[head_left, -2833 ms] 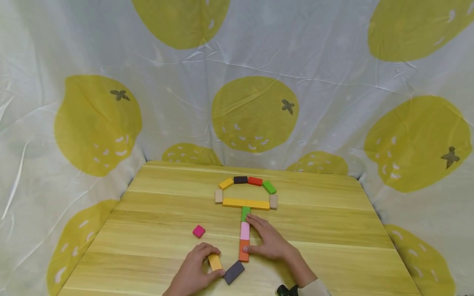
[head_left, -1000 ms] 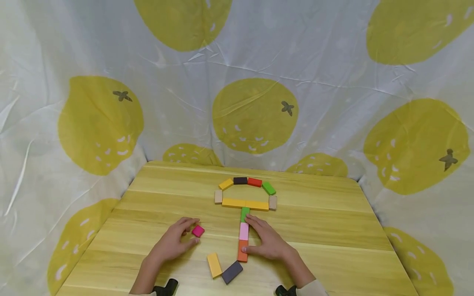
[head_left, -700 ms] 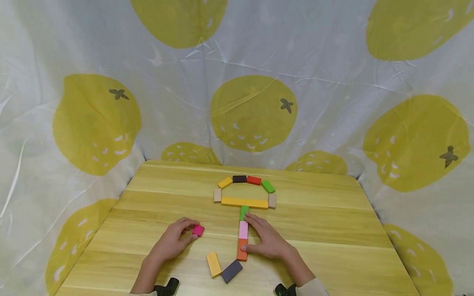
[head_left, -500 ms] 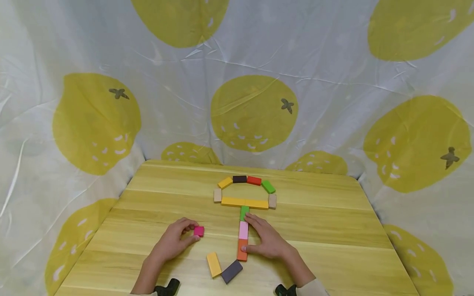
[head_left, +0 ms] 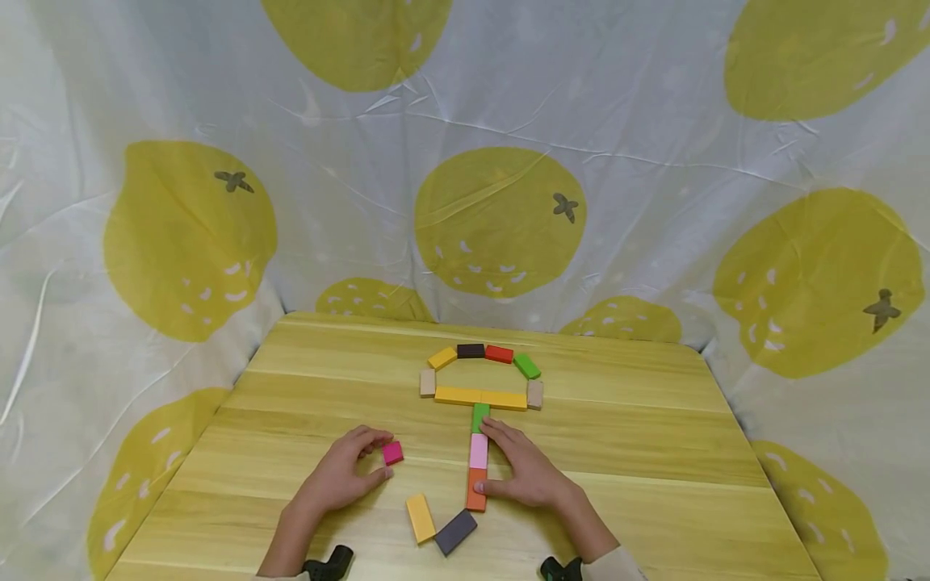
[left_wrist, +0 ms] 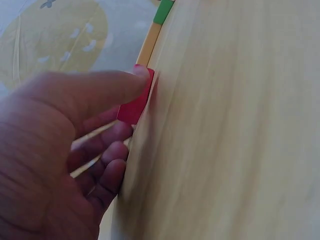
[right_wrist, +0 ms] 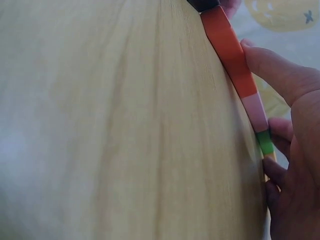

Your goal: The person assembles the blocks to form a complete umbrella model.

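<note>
In the head view my left hand (head_left: 341, 472) is beside a small magenta block (head_left: 392, 453) on the wooden table, thumb on its near side and fingers loosely bent at its far left. The left wrist view has the thumb overlapping the magenta block (left_wrist: 136, 102). My right hand (head_left: 534, 472) rests along a column of blocks, its fingertips at the green block (head_left: 480, 415) and its thumb on the orange block (head_left: 475, 499). Between these lies a pink block (head_left: 478, 450). A dark grey block (head_left: 456, 532) slants off the column's near end, touching a yellow block (head_left: 419, 518).
Beyond the column, two long yellow blocks (head_left: 458, 395) form a bar. Above it, yellow, black (head_left: 470, 351), red (head_left: 499, 354) and green blocks arch between two natural wood blocks (head_left: 427, 383). A lemon-print cloth (head_left: 501, 105) surrounds the wooden table (head_left: 654, 452).
My left hand left the yellow block, moved up to the magenta block and pinched it. The block has turned and shifted slightly right, and the thumb has eased off. My right hand stayed put.
</note>
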`<state>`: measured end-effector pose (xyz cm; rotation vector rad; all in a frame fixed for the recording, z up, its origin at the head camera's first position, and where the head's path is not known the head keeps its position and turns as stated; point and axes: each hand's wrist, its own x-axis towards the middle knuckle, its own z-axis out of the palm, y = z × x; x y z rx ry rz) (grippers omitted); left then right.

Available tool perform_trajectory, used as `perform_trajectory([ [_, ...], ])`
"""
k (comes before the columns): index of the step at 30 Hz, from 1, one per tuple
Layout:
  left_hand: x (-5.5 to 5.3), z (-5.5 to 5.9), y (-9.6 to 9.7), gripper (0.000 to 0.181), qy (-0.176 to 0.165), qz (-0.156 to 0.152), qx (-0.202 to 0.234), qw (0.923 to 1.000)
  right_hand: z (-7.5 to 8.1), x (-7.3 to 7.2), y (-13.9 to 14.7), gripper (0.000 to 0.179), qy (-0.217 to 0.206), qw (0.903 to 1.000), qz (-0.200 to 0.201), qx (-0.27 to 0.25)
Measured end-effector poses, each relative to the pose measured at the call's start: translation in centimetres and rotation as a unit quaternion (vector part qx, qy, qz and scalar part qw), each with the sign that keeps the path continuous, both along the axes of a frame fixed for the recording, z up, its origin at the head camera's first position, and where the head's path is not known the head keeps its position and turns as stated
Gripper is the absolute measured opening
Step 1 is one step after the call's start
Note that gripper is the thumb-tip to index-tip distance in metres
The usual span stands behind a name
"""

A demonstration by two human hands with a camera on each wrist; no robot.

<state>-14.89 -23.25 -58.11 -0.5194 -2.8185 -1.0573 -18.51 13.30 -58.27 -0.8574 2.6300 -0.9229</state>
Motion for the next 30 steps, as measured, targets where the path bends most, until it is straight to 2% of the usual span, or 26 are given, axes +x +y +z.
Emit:
perform_trajectory([
  [5, 0.05, 0.06, -0.02, 0.051, 0.013, -0.025, -0.012, 0.9995, 0.02, 0.01, 0.01, 0.097, 0.0, 1.0, -0.001, 0.001],
  [13, 0.05, -0.04, -0.13, 0.04, 0.014, -0.044, -0.021, 0.9987, 0.1, 0.05, -0.02, 0.097, -0.005, 1.0, -0.002, -0.004],
  [17, 0.17, 0.04, -0.1, 0.033, 0.002, -0.035, -0.005, 0.9994, 0.08, 0.04, -0.07, 0.096, -0.003, 1.0, -0.002, 0.0],
  [24, 0.22, 0.19, 0.19, 0.032, -0.033, 0.011, 0.037, 0.9987, 0.3, 0.07, -0.11, 0.096, -0.004, 1.0, -0.003, -0.002],
  [30, 0.3, 0.29, 0.62, 0.033, -0.039, 0.001, 0.057, 0.9976, 0.43, 0.15, -0.08, 0.096, -0.003, 1.0, -0.003, -0.001],
])
